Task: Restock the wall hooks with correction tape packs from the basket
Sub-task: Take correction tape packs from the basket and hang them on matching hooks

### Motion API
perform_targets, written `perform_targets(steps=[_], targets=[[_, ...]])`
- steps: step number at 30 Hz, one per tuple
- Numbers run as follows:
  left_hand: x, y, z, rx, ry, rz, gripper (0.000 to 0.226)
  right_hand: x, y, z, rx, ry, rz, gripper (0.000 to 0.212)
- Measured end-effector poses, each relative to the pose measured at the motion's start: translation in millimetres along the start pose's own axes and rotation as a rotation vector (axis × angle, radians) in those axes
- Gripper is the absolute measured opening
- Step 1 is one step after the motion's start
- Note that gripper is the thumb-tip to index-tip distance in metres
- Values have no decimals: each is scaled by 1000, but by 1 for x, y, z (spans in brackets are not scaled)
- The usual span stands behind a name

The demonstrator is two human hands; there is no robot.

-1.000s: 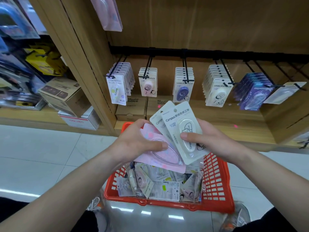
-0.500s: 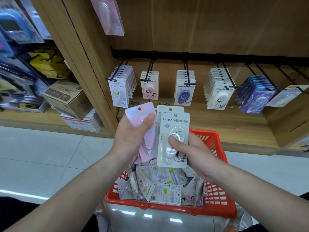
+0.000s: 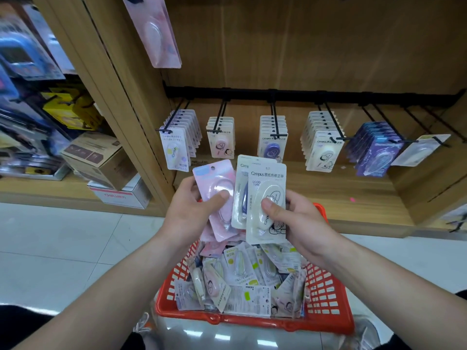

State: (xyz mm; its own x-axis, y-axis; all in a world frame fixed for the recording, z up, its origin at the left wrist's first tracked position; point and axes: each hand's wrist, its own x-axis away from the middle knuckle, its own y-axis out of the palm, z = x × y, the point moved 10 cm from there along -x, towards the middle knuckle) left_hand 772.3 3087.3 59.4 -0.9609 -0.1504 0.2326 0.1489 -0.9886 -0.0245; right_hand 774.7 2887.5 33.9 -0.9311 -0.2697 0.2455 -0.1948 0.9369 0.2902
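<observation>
Landmark = red basket point(image 3: 328, 294), on the floor at bottom centre, piled with loose correction tape packs point(image 3: 242, 276).

Far left of basket: blurred shelf stock, then a brown carton point(image 3: 98, 160) stacked on a white box point(image 3: 123, 195) on the low shelf. Wooden upright point(image 3: 121, 97) stands between those and the hook bay.

Above the basket's left edge: left hand point(image 3: 187, 218), grip closed on a pink pack point(image 3: 214, 188), thumb across its blister; more pink packs behind it, count unclear.

Above basket centre-right: right hand point(image 3: 300, 223), grip closed on two white packs point(image 3: 267, 195), fanned, thumb on the front blister. The held packs touch side by side and cover part of the shelf edge behind.

Behind and above the basket: black rail point(image 3: 298, 93) with wall hooks point(image 3: 274, 120). Five carry rows of packs, the next only one clear pack point(image 3: 422, 150); hooks further right look bare. One pink pack point(image 3: 154, 31) hangs higher, above the rail's left end.

Between hands and hooks: open air, nothing in the way.
</observation>
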Motion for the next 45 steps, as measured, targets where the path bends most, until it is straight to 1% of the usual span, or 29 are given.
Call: perform_targets(steps=[2,3,6,10,14,17,21,25,29,32,34,36,38,45], targets=[[5,9,-1,20,-3,-31,57,2,3,1,-5,10,-27,52],[6,13,-2,30,-1,-45,58,3,4,3,0,21,-39,53],[8,18,-1,49,4,-50,48,3,3,6,18,36,-41,56],[11,25,3,10,19,-78,32,2,0,5,26,24,-35,57],[16,47,4,27,-12,-169,35,4,-8,1,47,-5,11,53],[17,59,8,10,1,-189,39,9,-17,-7,45,-31,47,51],[13,71,10,46,-34,-182,41,15,-38,-15,12,-66,149,46],[8,82,10,49,-41,-165,41,9,-92,-15,87,-42,332,25],[-4,92,3,4,-47,-143,44,-7,-154,-17,129,47,475,26],[-14,97,-5,-10,-64,-123,45,-26,-187,-25,173,12,560,25],[-19,101,-9,-6,-74,-128,44,-39,-199,-29,206,-15,588,23],[-25,102,-12,2,-81,-140,41,-52,-207,-32,231,-46,606,27],[-30,103,-13,3,-78,-151,39,-62,-209,-37,243,-76,607,26],[-49,97,-21,-8,-80,-139,42,-80,-222,-25,243,-69,621,24]])
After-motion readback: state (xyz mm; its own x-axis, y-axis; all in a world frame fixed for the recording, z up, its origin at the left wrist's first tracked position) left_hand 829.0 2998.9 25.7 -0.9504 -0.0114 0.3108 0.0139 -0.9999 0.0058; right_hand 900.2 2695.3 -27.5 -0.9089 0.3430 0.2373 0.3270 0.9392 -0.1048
